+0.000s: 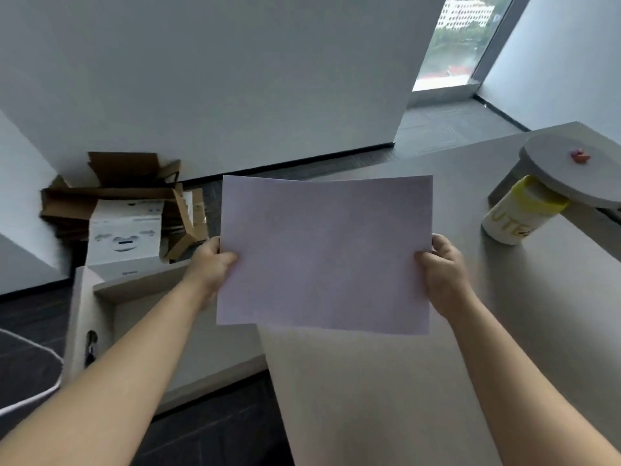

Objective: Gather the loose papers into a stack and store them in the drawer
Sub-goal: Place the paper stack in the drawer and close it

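White papers (326, 253) held as a flat stack in the air, over the left edge of the grey tabletop (386, 381). Left hand (210, 264) pinches the left edge, right hand (443, 267) the right edge. Open drawer (100, 297) sits below left, beside cardboard boxes (114, 203).

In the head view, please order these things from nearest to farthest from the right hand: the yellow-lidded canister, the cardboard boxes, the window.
Starting from the right hand, which holds the papers:
1. Yellow-lidded canister, on the desk, to the hand's right.
2. Cardboard boxes, on the floor, far left, beyond the open drawer.
3. Window, at the back of the room, upper right.
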### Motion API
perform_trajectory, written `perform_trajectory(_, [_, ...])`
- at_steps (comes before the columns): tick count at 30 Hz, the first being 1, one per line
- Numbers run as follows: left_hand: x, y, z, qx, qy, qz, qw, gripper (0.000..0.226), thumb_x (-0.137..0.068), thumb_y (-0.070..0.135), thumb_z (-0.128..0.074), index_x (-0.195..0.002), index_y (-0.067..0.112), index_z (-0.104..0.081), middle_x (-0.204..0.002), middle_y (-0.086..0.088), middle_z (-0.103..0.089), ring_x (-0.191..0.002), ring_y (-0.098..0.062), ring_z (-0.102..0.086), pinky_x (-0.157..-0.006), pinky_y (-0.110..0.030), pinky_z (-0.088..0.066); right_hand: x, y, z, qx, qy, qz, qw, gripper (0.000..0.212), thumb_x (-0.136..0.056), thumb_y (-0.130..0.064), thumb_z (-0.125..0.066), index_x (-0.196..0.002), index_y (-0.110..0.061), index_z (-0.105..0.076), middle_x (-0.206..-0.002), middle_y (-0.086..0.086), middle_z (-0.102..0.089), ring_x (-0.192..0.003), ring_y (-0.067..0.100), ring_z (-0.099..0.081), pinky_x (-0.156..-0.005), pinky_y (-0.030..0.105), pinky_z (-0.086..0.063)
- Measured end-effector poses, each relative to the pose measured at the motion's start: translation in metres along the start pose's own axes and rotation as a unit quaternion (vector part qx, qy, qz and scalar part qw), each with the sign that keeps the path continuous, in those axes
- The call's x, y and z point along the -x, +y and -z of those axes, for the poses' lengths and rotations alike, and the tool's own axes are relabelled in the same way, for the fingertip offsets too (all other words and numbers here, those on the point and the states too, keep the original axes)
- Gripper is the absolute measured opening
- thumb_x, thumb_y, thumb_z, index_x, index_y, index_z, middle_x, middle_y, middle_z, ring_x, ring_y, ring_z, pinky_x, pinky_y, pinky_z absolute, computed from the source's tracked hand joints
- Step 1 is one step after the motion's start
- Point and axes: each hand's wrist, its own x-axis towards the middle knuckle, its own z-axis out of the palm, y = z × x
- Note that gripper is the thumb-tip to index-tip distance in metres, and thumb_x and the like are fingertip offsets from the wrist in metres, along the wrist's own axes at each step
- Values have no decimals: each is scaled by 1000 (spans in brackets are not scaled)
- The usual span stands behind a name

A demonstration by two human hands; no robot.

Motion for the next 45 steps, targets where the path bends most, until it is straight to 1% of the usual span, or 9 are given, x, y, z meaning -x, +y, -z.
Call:
perform_trajectory(3, [22, -17, 40, -23, 31, 24, 999, 29, -87, 1, -50, -115, 4, -54, -113, -17, -61, -99, -34, -61, -92, -49, -49, 5, 0, -33, -23, -64, -31, 997, 40, -78, 17, -31, -67, -15, -54, -44, -10, -63, -43, 9, -56, -53, 24, -41])
perform_trajectory(9, [46, -33, 114, -51, 142, 23, 988, 32, -86, -1, -50, -117, 8, -52, -115, -20, -61, -104, -36, -59, -97, -51, -46, 27, -6, -109, 42, -148, -10, 988, 39, -77, 16, -33, -68, -13, -56, -67, 8, -53, -60, 21, -45, -57, 26, -35])
perform_trajectory(11, [49, -38, 137, -30, 182, 16, 983, 33, -87, 0, -51, -120, 3, -50, -110, -16, -58, -98, -29, -57, -87, -40, -46, 31, -5, -133, 65, -163, -3, 984, 34, -78, 15, -35, -79, -6, -61, -70, 5, -55, -62, 20, -48, -59, 28, -39])
perform_trajectory(15, [52, -51, 183, 5, 222, 26, 975, 31, -90, 1, -49, -120, 5, -49, -108, -11, -53, -84, -23, -54, -75, -33, -44, 30, 7, -170, 156, -174, -12, 972, 39, -87, -1, -46, -127, 2, -47, -106, 15, -60, -92, 25, -54, -80, 35, -44])
perform_trajectory(18, [54, -66, 217, 4, 263, 42, 964, 31, -90, -2, -46, -120, 4, -49, -109, -10, -52, -90, -24, -52, -82, -36, -39, 27, 22, -186, 242, -158, -15, 957, 46, -89, -10, -48, -133, -1, -41, -136, 19, -49, -120, 31, -48, -100, 41, -40])
perform_trajectory(23, [53, -97, 251, -44, 285, 97, 953, 30, -87, 1, -48, -115, -2, -55, -113, -17, -59, -94, -28, -54, -81, -37, -42, 27, 45, -200, 372, -116, -38, 920, 49, -87, -18, -50, -134, -5, -42, -141, 21, -40, -130, 37, -36, -110, 45, -31])
perform_trajectory(35, [-35, -146, 189, -142, 238, 164, 947, 33, -89, 5, -38, -121, 0, -45, -120, -23, -54, -98, -35, -53, -76, -37, -42, 31, 77, -194, 540, -120, 147, 820, 42, -93, -29, -40, -134, -20, -42, -150, 5, -30, -141, 25, -16, -115, 38, -11])
perform_trajectory(39, [-56, -164, 169, -169, 211, 173, 947, 32, -88, 4, -38, -119, 2, -45, -119, -22, -54, -101, -39, -54, -80, -42, -48, 31, 82, -195, 547, -110, 162, 814, 43, -93, -30, -38, -135, -21, -40, -151, 4, -30, -142, 24, -15, -115, 38, -8])
perform_trajectory(45, [-65, -184, 155, -170, 192, 176, 950, 33, -90, 2, -40, -122, -3, -43, -126, -24, -51, -103, -38, -51, -75, -35, -38, 31, 84, -195, 550, -106, 165, 812, 46, -91, -33, -36, -135, -21, -40, -150, 3, -30, -141, 24, -16, -114, 36, -8])
